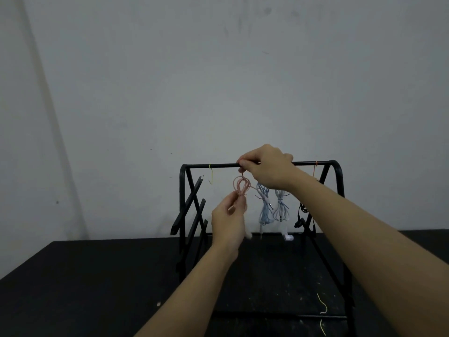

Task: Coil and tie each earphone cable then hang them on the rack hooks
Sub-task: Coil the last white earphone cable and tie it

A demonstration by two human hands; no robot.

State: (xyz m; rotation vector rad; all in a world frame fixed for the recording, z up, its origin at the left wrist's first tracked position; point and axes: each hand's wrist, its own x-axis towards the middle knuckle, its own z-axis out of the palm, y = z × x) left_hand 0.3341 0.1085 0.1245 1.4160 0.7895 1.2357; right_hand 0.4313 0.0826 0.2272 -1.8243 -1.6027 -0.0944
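With the pink coil (240,188) pinched in the left hand (229,221) just below the right hand (266,166) (fingers pinching its hook at the rack bar (308,163)), release should be delayed until the loop is seated.

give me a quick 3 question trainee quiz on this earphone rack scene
1. True or false: the left hand holds the pink earphone coil.
2. Where is the right hand? A) on the table B) at the rack's top bar C) on the blue coil
3. Which hook hangs empty at the bar's left end?

Key: 1 true; 2 B; 3 the yellow hook.
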